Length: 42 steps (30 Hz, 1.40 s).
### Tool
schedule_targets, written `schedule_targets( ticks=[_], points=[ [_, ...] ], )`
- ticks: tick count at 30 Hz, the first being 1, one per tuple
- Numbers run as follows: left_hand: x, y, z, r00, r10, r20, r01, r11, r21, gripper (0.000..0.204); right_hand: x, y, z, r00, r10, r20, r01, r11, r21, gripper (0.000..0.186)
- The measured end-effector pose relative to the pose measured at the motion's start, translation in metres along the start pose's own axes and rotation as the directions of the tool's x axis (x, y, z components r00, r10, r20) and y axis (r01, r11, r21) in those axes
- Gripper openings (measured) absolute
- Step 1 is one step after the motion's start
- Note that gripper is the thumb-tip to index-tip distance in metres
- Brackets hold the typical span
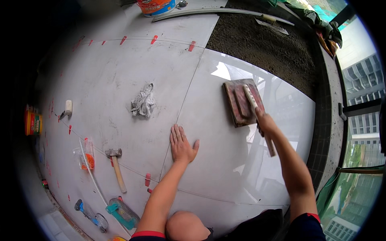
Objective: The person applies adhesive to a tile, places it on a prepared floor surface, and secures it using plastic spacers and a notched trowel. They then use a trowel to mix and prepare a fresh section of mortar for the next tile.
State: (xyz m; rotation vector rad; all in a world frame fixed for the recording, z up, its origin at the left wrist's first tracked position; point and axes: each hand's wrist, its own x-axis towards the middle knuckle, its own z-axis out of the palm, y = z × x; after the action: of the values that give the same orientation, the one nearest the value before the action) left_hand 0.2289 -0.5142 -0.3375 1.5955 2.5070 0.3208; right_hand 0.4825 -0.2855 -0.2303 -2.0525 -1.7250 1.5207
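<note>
My left hand (183, 145) lies flat on the floor tiles with its thumb spread, right beside the seam between two large tiles. In my right hand (265, 123) is the handle of a tamping mallet with a broad, square, worn brown head (238, 100). That head is over the glossy right-hand tile (217, 156); whether it touches the surface I cannot tell. A crumpled grey rag (143, 102) rests on the tile to the left. Red wedges (148, 179) stand along the tile seams, with thin strings running near them.
Dark mortar (261, 44) borders the tile at the far right, with a trowel (271, 26) on it. A hammer (117, 168), a white-headed mallet (68, 107), a teal-handled tool (122, 213) and a blue tool (91, 216) lie left. A bucket (156, 7) stands far off; windows (364, 80) line the right.
</note>
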Motion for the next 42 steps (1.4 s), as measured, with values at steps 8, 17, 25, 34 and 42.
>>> schedule_targets(
  ticks=[8, 17, 25, 34, 42],
  points=[
    [-0.016, -0.023, -0.016, 0.996, -0.054, 0.068, 0.051, 0.997, 0.054, 0.094, -0.090, -0.111, -0.047, 0.778, -0.499, -0.383, 0.585, 0.797, 0.150, 0.057],
    [-0.011, -0.006, -0.005, 0.999, -0.029, 0.036, 0.029, 1.000, 0.002, 0.095, 0.018, -0.120, -0.008, 0.985, -0.116, 0.128, 0.113, 0.993, 0.027, 0.058],
    [-0.013, -0.018, -0.019, 0.998, -0.045, 0.052, 0.042, 0.997, 0.065, 0.095, -0.045, -0.071, 0.009, 0.721, -0.495, -0.485, 0.542, 0.839, -0.050, 0.056],
    [-0.013, -0.031, -0.004, 0.999, -0.034, -0.004, 0.035, 0.994, 0.106, 0.093, -0.054, -0.118, -0.049, 0.979, -0.190, 0.073, 0.175, 0.968, 0.179, 0.051],
    [-0.019, 0.027, 0.015, 0.994, 0.089, -0.059, -0.083, 0.992, 0.093, 0.091, -0.023, 0.189, -0.086, 0.615, -0.154, -0.773, -0.031, 0.975, -0.219, 0.063]
  ],
)
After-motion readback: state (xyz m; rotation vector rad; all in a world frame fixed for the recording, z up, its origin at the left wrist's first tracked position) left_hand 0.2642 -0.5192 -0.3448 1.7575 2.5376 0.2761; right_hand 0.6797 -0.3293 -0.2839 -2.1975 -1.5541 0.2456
